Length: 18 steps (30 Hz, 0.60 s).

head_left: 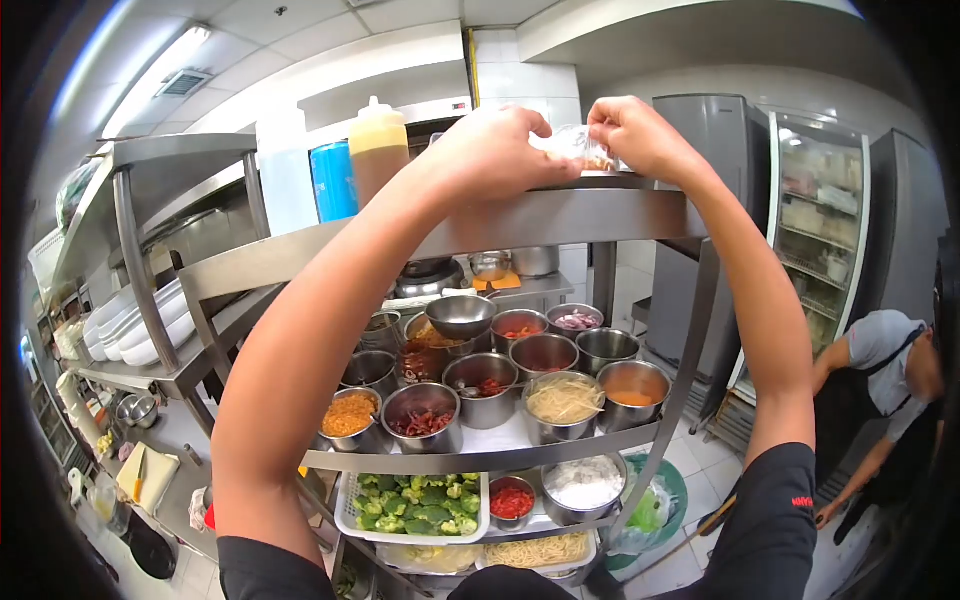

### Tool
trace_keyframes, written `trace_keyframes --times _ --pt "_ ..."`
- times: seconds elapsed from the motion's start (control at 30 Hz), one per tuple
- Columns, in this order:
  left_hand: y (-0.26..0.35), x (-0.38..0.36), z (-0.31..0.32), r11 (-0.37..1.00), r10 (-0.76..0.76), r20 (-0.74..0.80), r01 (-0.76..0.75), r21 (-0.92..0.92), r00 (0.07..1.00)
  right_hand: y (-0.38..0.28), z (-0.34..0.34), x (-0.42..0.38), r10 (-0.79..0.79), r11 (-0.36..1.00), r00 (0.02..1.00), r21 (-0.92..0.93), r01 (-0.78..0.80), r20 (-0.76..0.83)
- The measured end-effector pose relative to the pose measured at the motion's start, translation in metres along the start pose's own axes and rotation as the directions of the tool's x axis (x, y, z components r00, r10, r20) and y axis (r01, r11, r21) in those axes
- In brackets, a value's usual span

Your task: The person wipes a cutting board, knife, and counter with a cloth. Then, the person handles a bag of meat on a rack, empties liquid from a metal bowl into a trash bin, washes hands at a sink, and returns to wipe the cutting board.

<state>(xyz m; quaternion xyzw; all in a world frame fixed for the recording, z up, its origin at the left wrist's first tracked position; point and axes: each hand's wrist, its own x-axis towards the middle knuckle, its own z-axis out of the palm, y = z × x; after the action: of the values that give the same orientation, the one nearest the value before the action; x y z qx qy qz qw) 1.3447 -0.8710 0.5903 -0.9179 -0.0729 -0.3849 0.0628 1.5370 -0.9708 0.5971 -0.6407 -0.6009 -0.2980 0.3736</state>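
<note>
Both my arms reach up over the top shelf of a steel rack. Between my hands is a clear plastic bag with small brownish pieces low in it. My right hand pinches the bag's upper right side. My left hand is at the bag's left side, its fingers bent round and touching the plastic. To the left of my hands on this shelf stand a squeeze bottle of yellow-brown sauce, a blue container and a whitish bottle.
Steel pots of chopped food, such as noodles, fill the middle shelf. Below are a basket of broccoli and a bowl of white powder. A person in an apron bends at the right. A green bin stands on the floor.
</note>
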Motion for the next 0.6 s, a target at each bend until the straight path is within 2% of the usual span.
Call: trace_keyframes --times 0.07,0.13,0.17,0.27,0.3,0.4,0.47,0.5,0.6 --pt "0.008 0.008 -0.003 0.996 -0.085 0.073 0.087 -0.023 0.994 0.008 0.0 0.011 -0.017 0.999 0.998 0.048 0.02 -0.057" --pt "0.015 0.014 -0.006 0.987 -0.152 0.117 0.157 -0.036 0.981 0.011 -0.001 0.025 -0.048 0.999 0.994 0.015 0.05 -0.093" --pt "0.009 0.018 0.002 0.988 -0.151 0.016 0.152 -0.008 0.988 0.011 0.0 0.032 -0.049 0.999 0.991 0.004 0.05 -0.123" --pt "0.01 0.03 -0.004 0.956 -0.246 0.146 0.215 0.2 0.958 0.008 0.0 0.055 -0.066 0.998 0.985 0.005 0.068 -0.159" --pt "0.014 0.027 -0.006 0.962 -0.228 0.115 0.205 0.183 0.967 0.009 0.0 0.065 -0.058 0.998 0.986 0.024 0.062 -0.154" --pt "-0.003 0.038 0.003 0.965 -0.107 -0.117 0.131 0.228 0.987 0.007 0.001 0.079 -0.041 0.997 0.987 0.052 0.049 -0.157" --pt "-0.016 0.05 0.014 0.942 -0.116 -0.191 0.169 0.289 0.975 0.012 0.005 0.094 -0.019 0.993 0.988 0.116 0.037 -0.153" --pt "-0.022 0.056 0.018 0.935 -0.112 -0.232 0.182 0.303 0.966 0.015 -0.001 0.1 0.063 0.997 0.99 0.054 -0.057 -0.127" --pt "-0.024 0.065 0.023 0.925 -0.155 -0.253 0.23 0.303 0.955 0.005 -0.01 0.09 0.038 0.999 0.985 0.013 -0.036 -0.171"
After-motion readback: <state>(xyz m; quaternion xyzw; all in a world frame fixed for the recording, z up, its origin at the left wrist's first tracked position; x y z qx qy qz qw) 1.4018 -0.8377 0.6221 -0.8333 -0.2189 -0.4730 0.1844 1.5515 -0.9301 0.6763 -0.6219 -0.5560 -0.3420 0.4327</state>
